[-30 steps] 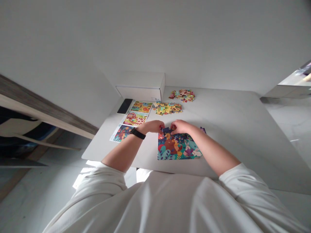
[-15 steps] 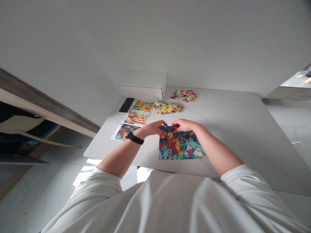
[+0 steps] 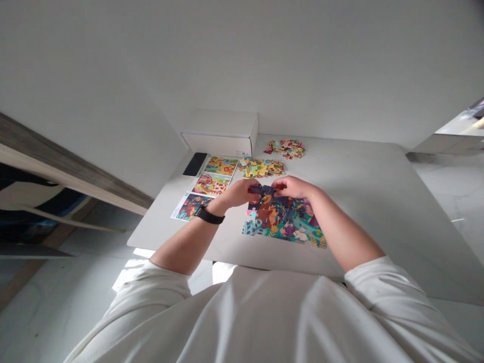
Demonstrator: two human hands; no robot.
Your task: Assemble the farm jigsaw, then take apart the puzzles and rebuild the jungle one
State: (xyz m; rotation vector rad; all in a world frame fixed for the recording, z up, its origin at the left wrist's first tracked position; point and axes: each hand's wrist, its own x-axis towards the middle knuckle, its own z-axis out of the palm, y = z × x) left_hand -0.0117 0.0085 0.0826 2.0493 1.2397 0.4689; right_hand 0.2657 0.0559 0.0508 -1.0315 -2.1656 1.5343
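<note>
A colourful jigsaw puzzle (image 3: 282,224) with a brown bear and white rabbits lies on the table in front of me. Gaps show between many of its pieces, and its lower left edge is uneven. My left hand (image 3: 245,192) is closed with its fingertips pinching the dark blue pieces at the top left corner. Close beside it, my right hand (image 3: 293,187) pinches the top edge of the same puzzle. Between the two hands a dark blue puzzle piece (image 3: 268,190) shows raised or tilted. My fingers partly hide the top row.
Left of the puzzle lies a printed picture sheet (image 3: 212,184) with a black phone (image 3: 195,164) beside it. Two heaps of loose pieces, a yellow heap (image 3: 263,168) and a pinkish heap (image 3: 286,148), sit farther back. A white box (image 3: 219,136) stands against the wall.
Both hands have moved slightly away from me, still at the puzzle's top edge. Gaps have opened between the puzzle's pieces, and its left and bottom edges have shifted out of line.
</note>
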